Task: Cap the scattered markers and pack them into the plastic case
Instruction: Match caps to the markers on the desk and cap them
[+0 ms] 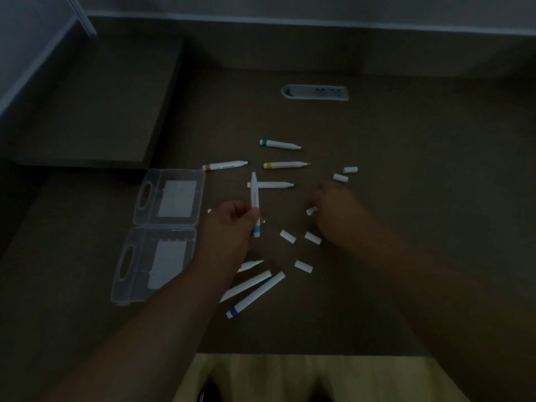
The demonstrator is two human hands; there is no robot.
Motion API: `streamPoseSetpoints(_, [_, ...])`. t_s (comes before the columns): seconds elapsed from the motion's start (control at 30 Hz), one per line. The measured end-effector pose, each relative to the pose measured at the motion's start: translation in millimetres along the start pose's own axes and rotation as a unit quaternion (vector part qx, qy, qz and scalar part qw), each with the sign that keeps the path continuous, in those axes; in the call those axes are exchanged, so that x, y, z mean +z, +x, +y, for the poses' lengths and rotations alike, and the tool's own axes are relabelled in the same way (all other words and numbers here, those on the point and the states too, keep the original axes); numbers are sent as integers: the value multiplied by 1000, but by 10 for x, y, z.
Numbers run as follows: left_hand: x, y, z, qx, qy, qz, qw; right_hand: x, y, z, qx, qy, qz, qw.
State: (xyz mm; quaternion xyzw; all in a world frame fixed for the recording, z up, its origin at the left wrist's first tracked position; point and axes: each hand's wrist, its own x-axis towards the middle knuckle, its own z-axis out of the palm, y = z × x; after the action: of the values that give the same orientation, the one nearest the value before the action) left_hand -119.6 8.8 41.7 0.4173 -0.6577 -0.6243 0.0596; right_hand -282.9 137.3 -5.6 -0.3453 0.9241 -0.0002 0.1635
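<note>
Dim light here, everything murky and grey-brown. A brown desk fills the view, its surface matte and plain. Set into it at the far side, a pale oval socket panel, with outlets showing on its right half. Far left, a raised block in the same brown sits on the desk. Beyond it, a pale wall runs across the top, with a light strip along its foot. At far left, a white panel slants down. At the near edge, a yellowish floor shows below the desk.
</note>
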Motion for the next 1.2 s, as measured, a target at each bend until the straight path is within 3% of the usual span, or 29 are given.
streamPoseSetpoints(0.17, [13,24,-9,0,0,1,1000,64,69,19,47,28,-32,998])
streamPoseSetpoints(0.23, [28,34,-7,-1,-3,1,1000,-17,21,-6,89,174,-20,981])
streamPoseSetpoints(0.3, [44,43,7,-5,-7,0,1000,-159,-50,-63,151,395,-38,905])
streamPoseSetpoints(0.37, [66,60,26,-5,-2,1,1000,-310,-172,-125,231,598,-119,758])
streamPoseSetpoints(0.4, [82,68,44,-4,3,1,1000,-349,-210,-125,259,663,-158,684])
streamPoseSetpoints(0.47, [114,71,88,-2,8,-5,1000,-380,-261,-97,283,716,-214,601])
streamPoseSetpoints(0.6, [172,69,147,4,-2,-15,1000,-344,-294,-111,299,739,-266,543])
streamPoseSetpoints(0.73, [210,75,166,8,-4,-14,1000,-297,-307,-123,308,749,-275,518])
streamPoseSetpoints(0.8, [219,74,164,8,-5,-16,1000,-301,-316,-115,303,745,-262,533])
streamPoseSetpoints(0.83, [222,73,159,8,-4,-16,1000,-310,-319,-111,296,728,-244,568])
streamPoseSetpoints(0.87, [220,70,153,7,-4,-15,1000,-299,-307,-95,285,688,-213,633])
streamPoseSetpoints(0.93, [215,61,142,7,-3,-14,1000,-247,-270,-53,242,503,-121,821])
streamPoseSetpoints(0.97, [210,55,134,7,-1,-14,1000,-210,-246,-28,200,389,-78,896])
streamPoseSetpoints(1.0, [209,48,129,7,-2,-14,1000,-168,-219,0,154,296,-52,941])
streamPoseSetpoints(1.07, [208,33,118,4,-5,-15,1000,-87,-176,29,80,172,-46,981])
streamPoseSetpoints(1.2, [193,23,88,-7,0,-14,1000,77,-78,55,9,61,-42,997])
